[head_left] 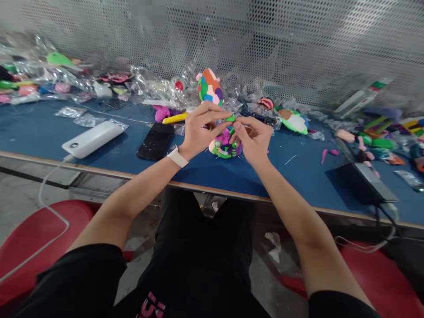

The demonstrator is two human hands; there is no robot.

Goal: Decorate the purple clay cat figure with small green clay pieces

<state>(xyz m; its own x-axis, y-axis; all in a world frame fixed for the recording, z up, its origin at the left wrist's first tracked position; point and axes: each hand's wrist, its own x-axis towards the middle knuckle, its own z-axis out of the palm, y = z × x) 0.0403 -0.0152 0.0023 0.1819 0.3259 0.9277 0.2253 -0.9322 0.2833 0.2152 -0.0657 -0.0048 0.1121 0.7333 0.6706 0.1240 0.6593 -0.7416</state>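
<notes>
Above the blue table point(99, 154), both hands meeting over a small clay figure point(224, 145). Left hand point(200, 130) pinching one end of a short green clay piece point(230, 118) between thumb and fingertips, white watch point(177, 156) strapped at the wrist. Right hand point(253, 139) gripping the other end of the same green piece, fingers curled in, knuckles toward the camera. Green piece held in the air, just over the figure. Figure itself resting on the table directly below the hands, purple and pink with green bands, partly hidden behind the fingers.

Just left of the left wrist, a black phone point(155, 141) lying flat. Farther left, a white power bank point(92, 138) with a white cable point(49, 185) trailing off the table edge. Behind the hands, a patchwork clay egg point(210, 86) standing upright among crumpled clear wrappers point(155, 86), a yellow stick point(175, 118) beside it. To the right, a green-and-white clay shape point(294, 120), then a dark flat box point(366, 182) near the edge. Perforated metal screen point(298, 44) along the back. Red stools point(36, 238) below, left and right.
</notes>
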